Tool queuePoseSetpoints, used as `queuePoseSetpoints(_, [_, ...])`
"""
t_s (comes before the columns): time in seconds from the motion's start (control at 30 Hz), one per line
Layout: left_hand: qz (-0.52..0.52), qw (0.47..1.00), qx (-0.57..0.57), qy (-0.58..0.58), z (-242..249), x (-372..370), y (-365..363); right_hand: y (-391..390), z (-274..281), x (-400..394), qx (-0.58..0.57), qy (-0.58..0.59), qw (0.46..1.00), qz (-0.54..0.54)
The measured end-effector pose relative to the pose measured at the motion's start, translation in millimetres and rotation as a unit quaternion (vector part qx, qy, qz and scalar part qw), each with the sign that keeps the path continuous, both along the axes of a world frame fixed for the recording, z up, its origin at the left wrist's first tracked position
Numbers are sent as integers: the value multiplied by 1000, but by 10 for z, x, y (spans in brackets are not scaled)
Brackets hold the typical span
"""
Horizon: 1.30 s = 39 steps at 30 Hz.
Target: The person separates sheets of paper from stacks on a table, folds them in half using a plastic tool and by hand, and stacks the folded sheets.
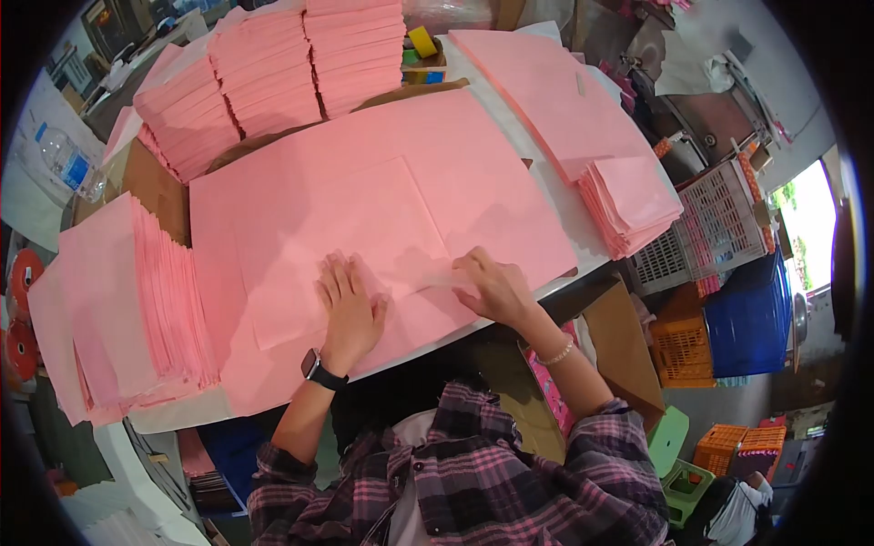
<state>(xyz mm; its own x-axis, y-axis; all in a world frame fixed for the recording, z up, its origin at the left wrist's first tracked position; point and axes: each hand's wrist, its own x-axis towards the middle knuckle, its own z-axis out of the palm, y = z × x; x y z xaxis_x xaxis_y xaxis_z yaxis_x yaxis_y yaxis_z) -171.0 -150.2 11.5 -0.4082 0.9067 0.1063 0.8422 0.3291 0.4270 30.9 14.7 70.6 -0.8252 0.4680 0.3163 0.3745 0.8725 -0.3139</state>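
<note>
A folded pink paper sheet (337, 227) lies on a larger pink sheet (492, 173) across the work table. My left hand (351, 305), with a black watch at the wrist, presses flat on the paper's near part, fingers stretched out. To its right, my right hand (493, 286) has curled fingers at the sheet's right side. They close on the end of a pale, blurred strip (423, 276) lying over the paper. Whether that strip is a tool or a paper edge I cannot make out.
Tall stacks of pink paper (264, 82) stand at the back left, and a fanned pile (164, 291) lies at the left. Folded pink sheets (628, 205) rest on the right. A water bottle (71, 162), a cardboard box (622, 341) and plastic crates (696, 227) surround the table.
</note>
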Motion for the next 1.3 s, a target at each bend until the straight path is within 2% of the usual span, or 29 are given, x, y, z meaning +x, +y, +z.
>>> queuePoseSetpoints(0.03, [3, 1000, 1, 2, -5, -4, -2, -3, 27, -43, 22, -38, 997, 58])
queuePoseSetpoints(0.07, [4, 1000, -2, -1, -7, 1, 0, 37, 1, -77, 23, -36, 997, 62])
queuePoseSetpoints(0.17, [12, 1000, -5, -4, 48, 18, 14, 236, -182, -228, 171, -62, 960, 214])
queuePoseSetpoints(0.3, [15, 1000, -9, 5, 179, 17, -28, 235, -308, -199, 236, -80, 941, 228])
queuePoseSetpoints(0.33, [-23, 1000, -2, 14, 201, -14, -63, 127, -236, -206, 241, -81, 936, 242])
queuePoseSetpoints(0.4, [-86, 996, 13, 30, 228, -95, -176, -205, -38, -151, 67, -78, 990, 100])
queuePoseSetpoints(0.43, [-62, 998, 17, 24, 232, -146, -261, -403, 123, -136, -22, -123, 990, 69])
queuePoseSetpoints(0.47, [-113, 992, -14, 62, 224, -201, -374, -570, 265, -124, -110, -170, 979, 35])
queuePoseSetpoints(0.5, [-166, 980, -45, 99, 215, -251, -495, -645, 336, -134, -105, -180, 977, 53])
queuePoseSetpoints(0.53, [-222, 962, -77, 135, 207, -282, -606, -697, 390, -147, -282, -181, 933, 130])
queuePoseSetpoints(0.57, [-209, 966, -77, 130, 202, -294, -714, -716, 439, -170, -450, -179, 853, 196])
queuePoseSetpoints(0.6, [-210, 971, -70, 94, 196, -296, -826, -703, 492, -210, -447, -189, 850, 205])
queuePoseSetpoints(0.7, [-206, 977, -53, 21, 157, -282, -1015, -582, 625, -370, -624, -102, 748, 201])
queuePoseSetpoints(0.73, [-219, 975, -24, 8, 132, -301, -1026, -471, 564, -405, -624, -109, 746, 205])
queuePoseSetpoints(0.8, [-247, 968, 37, -14, 104, -355, -1015, -123, 403, -456, -523, 19, 816, 247])
queuePoseSetpoints(0.83, [-241, 970, 39, -16, 105, -367, -1014, 38, 424, -461, -522, 13, 815, 250])
queuePoseSetpoints(0.9, [-176, 961, 104, -186, 129, -395, -1016, 311, 508, -488, -519, -39, 846, 117])
queuePoseSetpoints(0.93, [-141, 943, 135, -268, 146, -419, -1017, 403, 493, -475, -518, -43, 846, 120])
queuePoseSetpoints(0.97, [-136, 944, 139, -268, 171, -473, -994, 495, 431, -458, -599, -5, 793, 116])
queuePoseSetpoints(1.03, [-29, 919, -29, -393, 241, -627, -908, 670, 222, -440, -741, 69, 660, 104])
queuePoseSetpoints(1.07, [25, 886, -112, -449, 258, -658, -890, 754, 31, -403, -741, 64, 660, 107])
queuePoseSetpoints(1.1, [29, 886, -109, -451, 240, -652, -877, 845, -231, -337, -767, 60, 631, 100])
queuePoseSetpoints(1.17, [117, 796, 38, -592, 123, -643, -818, 968, -570, -267, -815, 54, 571, 82])
queuePoseSetpoints(1.2, [158, 734, 111, -650, 59, -649, -796, 933, -540, -325, -815, 51, 571, 84])
queuePoseSetpoints(1.3, [174, 720, 107, -664, -163, -756, -758, 575, -293, -631, -654, -12, 746, -124])
